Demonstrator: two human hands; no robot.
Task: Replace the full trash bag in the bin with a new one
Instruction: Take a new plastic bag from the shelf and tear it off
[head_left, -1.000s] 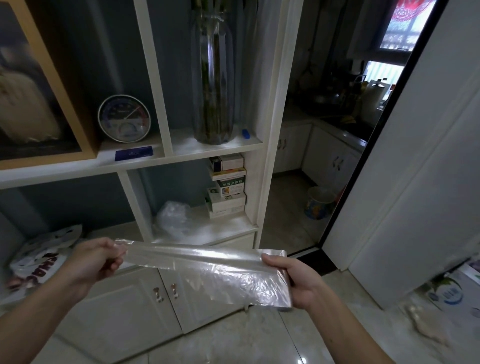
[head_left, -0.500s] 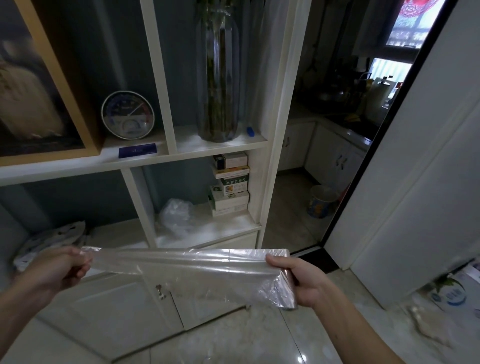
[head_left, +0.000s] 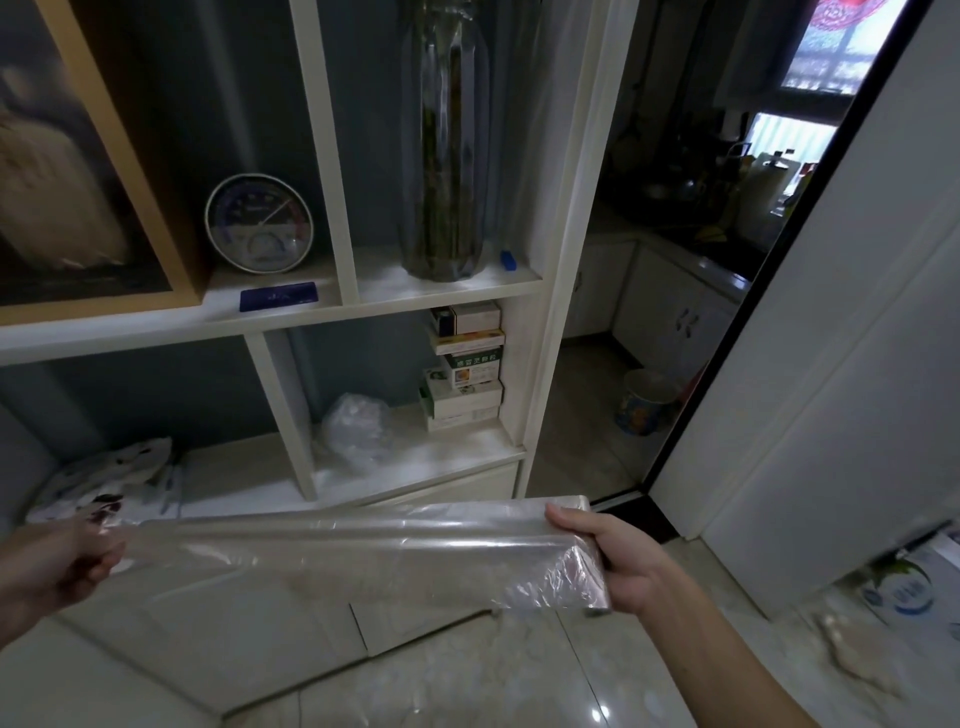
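A clear new trash bag (head_left: 353, 561) stretches flat between both hands, low in front of a white shelf unit. My left hand (head_left: 57, 564) pinches its left end at the frame's left edge. My right hand (head_left: 618, 561) grips the folded right end, thumb on top. A small patterned bin (head_left: 647, 402) stands on the floor through the doorway, in the kitchen beyond; its contents are too dim to make out.
The white shelf unit (head_left: 431, 293) holds a round gauge (head_left: 260, 223), a tall glass vase (head_left: 447, 140), stacked boxes (head_left: 465, 364) and a crumpled clear bag (head_left: 358, 431). A white sliding door (head_left: 831, 364) stands at right. Below is glossy tile floor (head_left: 519, 675).
My left hand has pulled further left and down, drawing the bag out longer. My right hand has stayed nearly in place. The view has shifted slightly.
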